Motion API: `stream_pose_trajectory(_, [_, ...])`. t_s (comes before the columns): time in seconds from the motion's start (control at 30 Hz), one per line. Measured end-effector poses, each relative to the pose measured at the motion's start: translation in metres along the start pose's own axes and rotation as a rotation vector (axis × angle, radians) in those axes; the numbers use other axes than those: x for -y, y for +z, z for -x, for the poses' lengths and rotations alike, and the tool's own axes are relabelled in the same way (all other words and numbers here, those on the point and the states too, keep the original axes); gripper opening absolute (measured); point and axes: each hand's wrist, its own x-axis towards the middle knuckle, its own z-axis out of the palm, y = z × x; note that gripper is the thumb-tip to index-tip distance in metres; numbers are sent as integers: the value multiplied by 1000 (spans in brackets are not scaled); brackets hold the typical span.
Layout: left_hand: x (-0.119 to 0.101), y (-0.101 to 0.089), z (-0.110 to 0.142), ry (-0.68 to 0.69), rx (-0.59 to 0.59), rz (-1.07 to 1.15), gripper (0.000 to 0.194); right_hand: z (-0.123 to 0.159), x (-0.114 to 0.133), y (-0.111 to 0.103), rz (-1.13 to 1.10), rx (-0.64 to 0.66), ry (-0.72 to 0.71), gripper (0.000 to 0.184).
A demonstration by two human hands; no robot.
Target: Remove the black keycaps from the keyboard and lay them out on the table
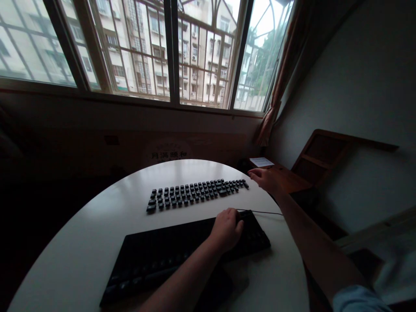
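A black keyboard lies at a slant on the round white table, many of its keys too dark to make out. My left hand is on its upper right part, fingers curled at the back edge and thumb on top. Beyond the keyboard, several rows of loose black keycaps are laid out on the tabletop. My right hand hovers past the right end of these rows, near the table's edge. Its thumb and fingertips are drawn together; anything between them is too small to make out.
A thin black cable runs from the keyboard off the table's right side. Beyond that edge stands a wooden chair with a white sheet near it. Barred windows and a tied curtain are behind.
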Motion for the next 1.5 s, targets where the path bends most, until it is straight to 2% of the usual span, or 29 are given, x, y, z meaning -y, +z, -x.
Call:
stream_pose_trajectory(0.1, [0,0,0,18,1,-11,14,43,12,-33,-4,-103,-34,38])
stream_pose_trajectory(0.2, [0,0,0,29,12,-28,13,102,18,-52,-22,-134,-65,40])
stream_pose_trajectory(0.37, [-2,-2,-1,63,36,-37,15,188,7,-62,-66,-144,4,40])
stream_pose_trajectory(0.47, [-4,-6,-5,61,102,-32,19,220,-6,-63,-88,-143,56,40])
stream_pose_trajectory(0.57, [-4,-19,-10,59,175,-32,22,239,-14,-63,-100,-72,97,41])
stream_pose_trajectory(0.67, [6,-49,-9,73,225,-41,27,249,-13,-65,-114,34,107,40])
stream_pose_trajectory(0.77, [36,-92,8,70,212,-93,28,253,-7,-67,-119,91,98,39])
stream_pose_trajectory(0.9, [96,-146,54,1,97,-245,33,259,-3,-73,-129,59,83,40])
stream_pose_trajectory(1.0, [131,-166,92,-32,26,-305,42,264,2,-78,-173,39,93,40])
stream_pose_trajectory(1.13, [148,-162,121,-96,58,-259,50,265,14,-83,-263,3,81,43])
stream_pose_trajectory(1.27, [141,-149,127,-154,41,-254,43,257,31,-78,-315,-18,21,52])
stream_pose_trajectory(1.37, [131,-141,126,-185,18,-240,42,246,45,-67,-430,7,60,58])
stream_pose_trajectory(1.43, [123,-135,125,-190,11,-234,41,235,58,-58,-525,72,113,63])
stream_pose_trajectory(1.5, [117,-130,120,-197,20,-222,40,221,77,-49,-618,193,109,66])
